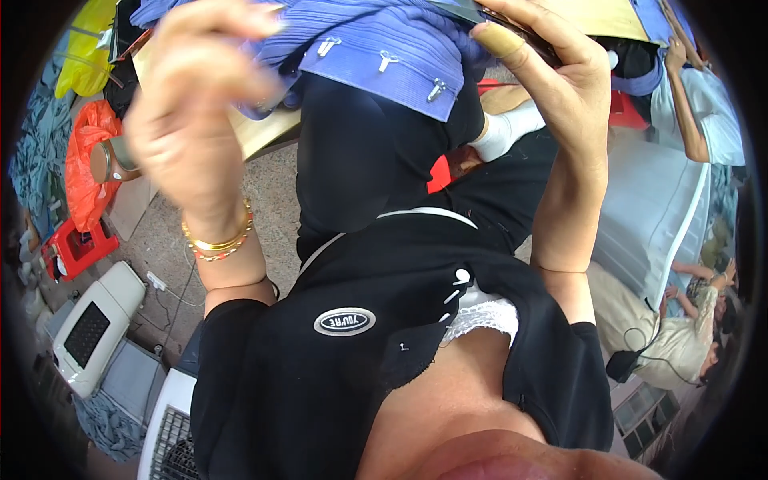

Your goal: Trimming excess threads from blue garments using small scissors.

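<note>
Up close, I see my right hand [552, 76] raised, its fingers [500, 38] curled around a dark flat phone-like object [512, 24] at the top edge. My left hand [188, 104] is blurred, fingers loosely bent beside the pleated purple cloth [376, 44] with metal clips [388, 60]; whether it grips anything, I cannot tell.

Head camera, steeply down, close to torso

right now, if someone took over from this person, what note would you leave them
Left hand: raised, blurred, fingers curled by the edge of the purple pleated cloth; grip unclear.
Right hand: raised, holding a dark flat thing at the cloth's top edge.
Cloth lies over the lap, metal clips along its band.
Done or left: cannot tell from this view.
</note>
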A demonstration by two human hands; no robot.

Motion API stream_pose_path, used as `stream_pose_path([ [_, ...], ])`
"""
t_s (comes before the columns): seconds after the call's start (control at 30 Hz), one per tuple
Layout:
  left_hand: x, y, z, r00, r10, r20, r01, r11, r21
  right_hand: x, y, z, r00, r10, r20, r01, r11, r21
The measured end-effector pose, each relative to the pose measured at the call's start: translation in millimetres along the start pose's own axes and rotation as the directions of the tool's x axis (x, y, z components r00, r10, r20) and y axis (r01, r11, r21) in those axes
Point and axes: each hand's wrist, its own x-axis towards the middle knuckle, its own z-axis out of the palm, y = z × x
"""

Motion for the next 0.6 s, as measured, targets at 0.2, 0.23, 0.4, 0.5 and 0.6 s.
stream_pose_path([
  [0.2, 14.7, 22.9, 60.0, 0.933, -0.118, 0.339, -0.161, 0.707, 0.689, -25.2, 16.2, -7.9, 0.99, -0.138, -0.014, 0.137, 0.989, -0.064],
  [0.23, 14.4, 21.9, 60.9, 0.924, -0.123, 0.363, -0.176, 0.706, 0.686, -27.9, 18.7, -8.8, 0.99, -0.139, -0.002, 0.138, 0.986, -0.092],
  [0.4, 16.7, 11.0, 61.6, 0.949, 0.002, 0.316, -0.218, 0.728, 0.65, -37.0, 57.4, -11.1, 0.926, -0.376, 0.031, 0.376, 0.914, -0.154],
  [0.5, 15.9, 8.6, 63.4, 0.944, 0.053, 0.325, -0.261, 0.723, 0.64, -39.4, 57.0, -14.1, 0.908, -0.414, 0.058, 0.418, 0.9, -0.124],
  [0.6, 14.5, 10.1, 62.3, 0.937, 0.086, 0.34, -0.296, 0.713, 0.636, -40.3, 42.2, -9.4, 0.931, -0.364, -0.026, 0.364, 0.931, -0.011],
])
